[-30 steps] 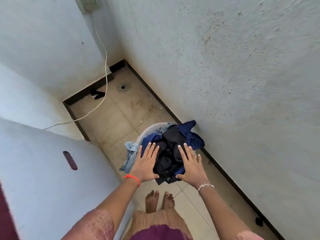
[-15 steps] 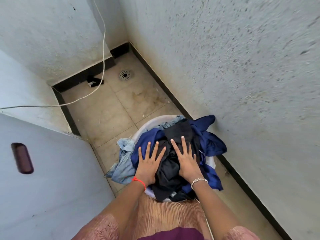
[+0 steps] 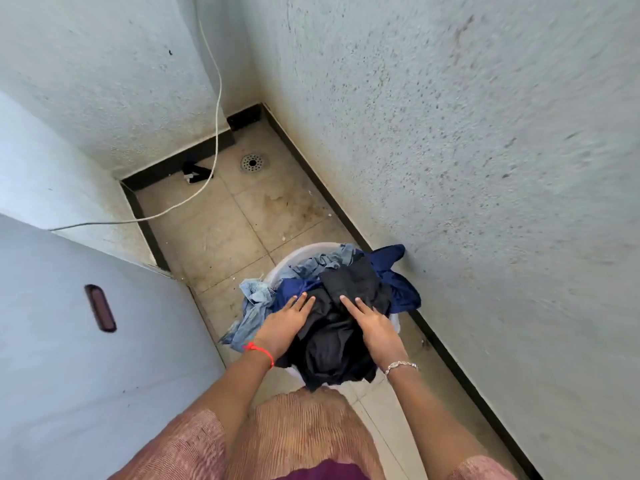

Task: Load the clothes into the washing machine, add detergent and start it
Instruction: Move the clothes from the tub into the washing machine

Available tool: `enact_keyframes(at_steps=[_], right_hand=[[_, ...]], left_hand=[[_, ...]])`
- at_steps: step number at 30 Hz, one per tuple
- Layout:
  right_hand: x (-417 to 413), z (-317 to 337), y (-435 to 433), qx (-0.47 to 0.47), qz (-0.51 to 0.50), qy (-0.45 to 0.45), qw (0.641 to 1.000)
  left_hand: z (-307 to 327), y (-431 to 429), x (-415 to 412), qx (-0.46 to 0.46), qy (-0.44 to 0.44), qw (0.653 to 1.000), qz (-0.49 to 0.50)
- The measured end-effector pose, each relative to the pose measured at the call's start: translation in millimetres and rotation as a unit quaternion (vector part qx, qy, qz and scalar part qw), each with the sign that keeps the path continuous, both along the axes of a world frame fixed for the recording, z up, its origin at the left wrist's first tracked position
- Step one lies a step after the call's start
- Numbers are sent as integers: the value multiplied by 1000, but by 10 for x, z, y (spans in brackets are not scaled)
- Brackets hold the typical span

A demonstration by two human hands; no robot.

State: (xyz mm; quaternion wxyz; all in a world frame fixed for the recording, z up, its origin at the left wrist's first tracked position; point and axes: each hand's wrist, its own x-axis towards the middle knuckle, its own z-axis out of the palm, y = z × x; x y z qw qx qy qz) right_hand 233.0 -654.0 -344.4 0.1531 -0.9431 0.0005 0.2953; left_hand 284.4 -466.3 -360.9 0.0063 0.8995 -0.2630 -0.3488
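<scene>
A white laundry basket (image 3: 304, 252) stands on the tiled floor against the right wall, heaped with clothes. A black garment (image 3: 341, 336) lies on top, with dark blue cloth (image 3: 401, 292) and pale denim (image 3: 254, 306) spilling over the rim. My left hand (image 3: 284, 323) lies flat on the left side of the heap, touching blue and black cloth. My right hand (image 3: 372, 323) lies flat on the black garment. Neither hand has cloth gathered in its fingers. A white machine's side panel (image 3: 86, 375) with a dark recessed handle (image 3: 100, 308) fills the lower left.
A white cable (image 3: 211, 140) hangs down the back wall and runs over the floor toward the left. A round floor drain (image 3: 252, 162) and a small dark object (image 3: 195, 171) lie in the far corner. Rough walls close in at the right and back.
Both hands have come down from above the heap onto the clothes, and their spread fingers have drawn together. The view has dropped closer to the basket.
</scene>
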Motion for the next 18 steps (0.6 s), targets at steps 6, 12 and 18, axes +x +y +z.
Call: enact_keyframes(at_steps=[6,12,18], right_hand=[[-117,392,-71,33,-51,-9,998],[-129,-247,-59,40,-39,59,997],[-24,-839,-27,-29,-11,55,998]], left_hand=[[430,-68,-94,-27,-10,999,46],[-68,-148,-240,47,23,998,-31],[-666,-254,-172,73,-62,994,-49]])
